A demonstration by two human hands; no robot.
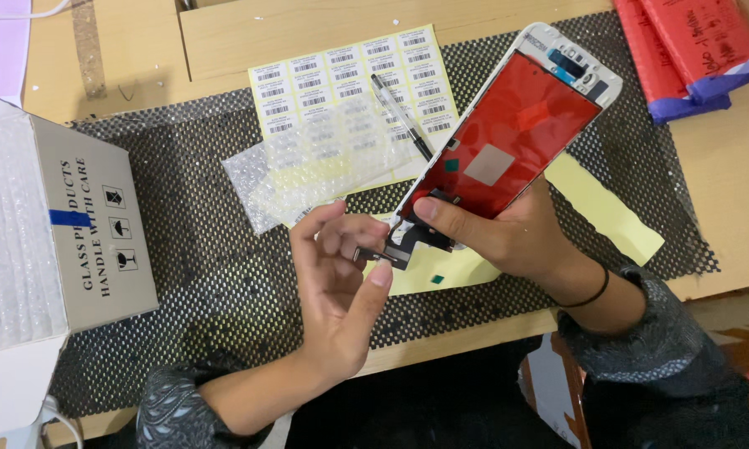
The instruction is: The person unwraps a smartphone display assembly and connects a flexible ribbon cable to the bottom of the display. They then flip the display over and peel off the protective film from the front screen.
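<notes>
My right hand [507, 237] grips the lower end of a phone screen panel [512, 133], white-framed with a red film on its back, tilted up to the right above the mat. A black flex cable [395, 245] hangs from the panel's lower end. My left hand [341, 283] pinches the end of that cable between thumb and fingers. Just past the panel's left edge a black pen-like tool [401, 115] lies on a yellow sheet of barcode labels [341, 75].
A black mesh mat [183, 233] covers the wooden bench. A clear bubble-wrap bag [308, 179] lies on the label sheet. A cardboard box [92, 224] with bubble-wrapped parts stands at left. Red packets [690, 50] sit at top right. Yellow backing paper [607, 212] lies under my right hand.
</notes>
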